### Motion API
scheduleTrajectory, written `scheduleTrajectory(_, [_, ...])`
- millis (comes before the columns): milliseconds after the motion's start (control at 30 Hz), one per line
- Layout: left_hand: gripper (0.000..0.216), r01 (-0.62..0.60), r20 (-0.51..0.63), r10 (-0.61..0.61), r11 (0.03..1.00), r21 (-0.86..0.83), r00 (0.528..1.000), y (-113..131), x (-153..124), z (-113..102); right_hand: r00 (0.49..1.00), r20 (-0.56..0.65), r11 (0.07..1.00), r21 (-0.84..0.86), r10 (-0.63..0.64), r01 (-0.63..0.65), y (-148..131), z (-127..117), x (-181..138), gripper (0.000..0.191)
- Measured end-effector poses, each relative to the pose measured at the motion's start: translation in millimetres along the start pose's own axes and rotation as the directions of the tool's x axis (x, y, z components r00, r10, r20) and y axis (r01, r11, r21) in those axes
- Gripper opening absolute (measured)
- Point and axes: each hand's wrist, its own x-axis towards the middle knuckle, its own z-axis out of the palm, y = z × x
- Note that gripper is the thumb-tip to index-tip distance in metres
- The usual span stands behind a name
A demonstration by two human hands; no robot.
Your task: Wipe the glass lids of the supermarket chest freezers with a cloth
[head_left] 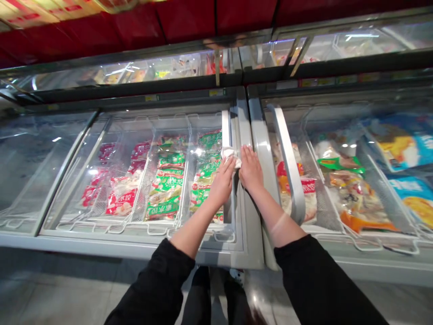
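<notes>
A crumpled white cloth (232, 157) is gripped under the fingers of my left hand (223, 177), pressed against the white handle (226, 128) at the right end of the left chest freezer's sliding glass lid. Whether it is cloth or paper tissue is hard to tell. Just to the right, my right hand (250, 168) lies with its fingers stretched out on the grey freezer frame (242, 205). Its fingertips are close beside the cloth. Beneath the glass near my left hand are green dumpling bags (206, 174).
A second chest freezer (267, 135) adjoins on the right, with a curved white handle (289, 162) and bagged frozen food (360, 194). Red dumpling bags (122, 194) lie in wire baskets to the left. Glass-fronted compartments and a red shelf (189, 22) stand behind.
</notes>
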Motion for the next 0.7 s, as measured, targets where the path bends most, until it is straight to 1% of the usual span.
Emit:
scheduleTrajectory(67, [0.053, 0.03, 0.027, -0.03, 0.999, -0.014, 0.999, 11, -23, -1, 1.0, -0.016, 1.0, -0.006, 0.024, -0.025, 1, -2, 0, 0.049])
scheduleTrajectory(100, [0.053, 0.047, 0.038, -0.047, 0.999, -0.014, 0.998, 16, -30, -2, 1.0, -0.014, 1.0, 0.0, 0.027, -0.027, 1, -2, 0, 0.049])
scheduleTrajectory(133, [0.054, 0.06, 0.042, -0.06, 0.998, -0.014, 0.997, 19, -33, -3, 1.0, -0.01, 1.0, 0.011, 0.026, -0.026, 1, -2, 0, 0.048])
scheduleTrajectory(200, [0.055, 0.076, 0.032, -0.076, 0.997, -0.001, 0.997, 18, -26, -3, 1.0, -0.005, 0.999, 0.041, 0.026, -0.026, 2, -3, 1, 0.047])
scheduleTrajectory(233, [0.055, 0.075, 0.019, -0.075, 0.997, 0.011, 0.997, 15, -16, -3, 0.999, -0.005, 0.998, 0.06, 0.032, -0.032, 2, -3, 2, 0.046])
scheduleTrajectory(300, [0.053, 0.06, -0.007, -0.06, 0.997, 0.048, 0.998, 5, 13, -2, 0.999, -0.009, 0.993, 0.104, 0.047, -0.046, 3, -4, 4, 0.046])
scheduleTrajectory(433, [0.047, 0.03, -0.044, -0.023, 0.989, 0.145, 0.999, -24, 85, 1, 0.998, -0.022, 0.983, 0.176, 0.061, -0.056, 4, -5, 7, 0.046])
scheduleTrajectory(533, [0.046, 0.026, -0.072, -0.012, 0.981, 0.191, 0.997, -43, 133, 2, 0.998, -0.026, 0.98, 0.19, 0.057, -0.051, 4, -7, 9, 0.048])
scheduleTrajectory(600, [0.045, 0.031, -0.084, -0.014, 0.977, 0.21, 0.996, -53, 158, 2, 0.997, -0.021, 0.978, 0.197, 0.068, -0.063, 5, -7, 12, 0.052])
scheduleTrajectory(700, [0.045, 0.045, -0.078, -0.027, 0.968, 0.247, 0.997, -65, 189, -1, 0.996, 0.005, 0.973, 0.211, 0.09, -0.089, 5, -7, 16, 0.057])
